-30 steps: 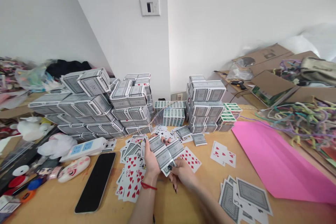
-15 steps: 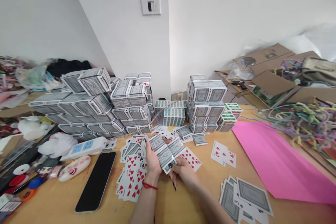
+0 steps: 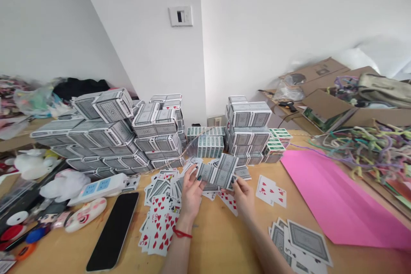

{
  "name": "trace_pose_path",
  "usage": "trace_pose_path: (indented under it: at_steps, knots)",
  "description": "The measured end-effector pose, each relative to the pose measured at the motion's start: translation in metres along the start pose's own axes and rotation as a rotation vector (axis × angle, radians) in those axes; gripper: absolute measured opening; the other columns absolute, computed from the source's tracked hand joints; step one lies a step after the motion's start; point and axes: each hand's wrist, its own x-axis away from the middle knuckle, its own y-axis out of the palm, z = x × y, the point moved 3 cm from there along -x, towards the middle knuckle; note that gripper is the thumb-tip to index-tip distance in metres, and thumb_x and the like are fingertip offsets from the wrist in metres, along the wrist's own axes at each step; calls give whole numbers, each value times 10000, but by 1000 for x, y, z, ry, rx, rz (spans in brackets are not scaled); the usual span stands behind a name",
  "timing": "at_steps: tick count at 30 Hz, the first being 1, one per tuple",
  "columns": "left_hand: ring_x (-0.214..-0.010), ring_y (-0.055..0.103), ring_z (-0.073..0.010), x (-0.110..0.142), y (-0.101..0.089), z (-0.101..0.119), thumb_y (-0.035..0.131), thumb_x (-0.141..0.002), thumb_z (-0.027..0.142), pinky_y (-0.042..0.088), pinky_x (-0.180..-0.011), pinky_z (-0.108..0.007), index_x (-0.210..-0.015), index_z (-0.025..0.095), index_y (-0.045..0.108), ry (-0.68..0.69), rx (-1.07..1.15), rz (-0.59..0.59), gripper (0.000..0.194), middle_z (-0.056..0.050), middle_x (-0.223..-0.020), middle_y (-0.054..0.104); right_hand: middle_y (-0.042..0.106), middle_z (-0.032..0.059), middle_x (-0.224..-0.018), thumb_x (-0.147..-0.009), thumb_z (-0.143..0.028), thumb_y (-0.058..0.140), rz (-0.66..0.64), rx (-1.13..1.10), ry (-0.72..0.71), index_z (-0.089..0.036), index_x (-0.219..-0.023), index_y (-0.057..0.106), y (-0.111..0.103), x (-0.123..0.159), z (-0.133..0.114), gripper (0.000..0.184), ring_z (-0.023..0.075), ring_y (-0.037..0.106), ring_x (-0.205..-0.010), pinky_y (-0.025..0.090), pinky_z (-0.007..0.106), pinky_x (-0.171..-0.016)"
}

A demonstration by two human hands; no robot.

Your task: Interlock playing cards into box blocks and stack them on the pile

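Between my two hands, above the table, is a folded piece made of playing cards (image 3: 218, 173), with grey patterned backs towards me. My left hand (image 3: 192, 195) pinches its left end, thumb on the near face. My right hand (image 3: 241, 193) grips its lower right corner between thumb and fingers. Loose playing cards (image 3: 160, 222), some face up with hearts, lie spread left of my left wrist. Partly hidden behind the held piece are more cards, and a red diamond card (image 3: 227, 202) sits below it. Two face-up heart cards (image 3: 271, 190) rest to the right.
Tall stacks of folded card blocks (image 3: 105, 128) stand at the back left, with another stack (image 3: 248, 130) behind my right hand. Green-and-white card boxes (image 3: 210, 147) stand between them. A black phone (image 3: 113, 231), a pink sheet (image 3: 327, 197), a power strip (image 3: 99, 188) and loose cards (image 3: 308, 239) lie around.
Both hands have raised and turned the folded card piece. My right hand has moved from its underside to its right corner. The view has shifted slightly.
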Motion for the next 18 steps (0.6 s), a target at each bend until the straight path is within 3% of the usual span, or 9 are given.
trace_pose_path:
  at_steps: [2,4,7,9,11,14,18]
  knots:
    - [-1047,510,-195,0,2,-1,580,-720,206,395,-915,-357,-1123,244,534,-15,47,-30,407,-57,-1142,543,655,61,-959,-751,-397,545,82,104,-155,-200,-919,649,-4,1,-4,279,219,609,-820,516,392,-732]
    - [-1090,486,-213,3,7,-1,555,-752,309,371,-943,-375,-1147,238,525,-78,123,-62,403,-65,-1178,532,659,76,-971,-787,-336,505,69,259,-340,-210,-930,661,-2,4,-9,246,227,600,-892,481,406,-809]
    - [-1060,517,-250,8,12,-1,494,-770,456,413,-887,-404,-1155,211,528,-254,190,-75,458,-92,-1146,569,661,82,-993,-809,-233,468,-88,439,-587,-232,-895,684,8,11,-16,232,232,560,-1010,420,426,-896]
    - [-997,560,-260,10,10,-1,524,-758,432,446,-836,-405,-1118,183,557,-338,164,-36,438,-101,-1067,619,666,75,-987,-805,-178,461,-181,493,-669,-245,-854,692,13,14,-18,246,230,531,-1064,401,438,-918]
    - [-942,593,-249,10,6,-2,593,-728,306,464,-806,-382,-1075,175,582,-367,89,2,371,-91,-1008,650,662,68,-1002,-789,-147,471,-208,517,-689,-253,-813,696,15,15,-17,250,233,496,-1110,383,451,-934]
    - [-902,614,-225,7,2,-4,625,-682,164,476,-786,-339,-1030,178,606,-361,-27,-5,349,-76,-991,664,597,62,-1135,-749,-146,494,-119,462,-633,-254,-833,695,12,13,-16,243,242,432,-1172,327,463,-979]
    - [-929,605,-217,4,6,-4,615,-680,175,480,-785,-320,-1014,194,618,-289,-99,-39,335,-77,-1066,637,531,72,-1224,-682,-170,529,-52,75,-279,-240,-1117,570,8,6,-12,443,242,478,-1128,400,418,-920]
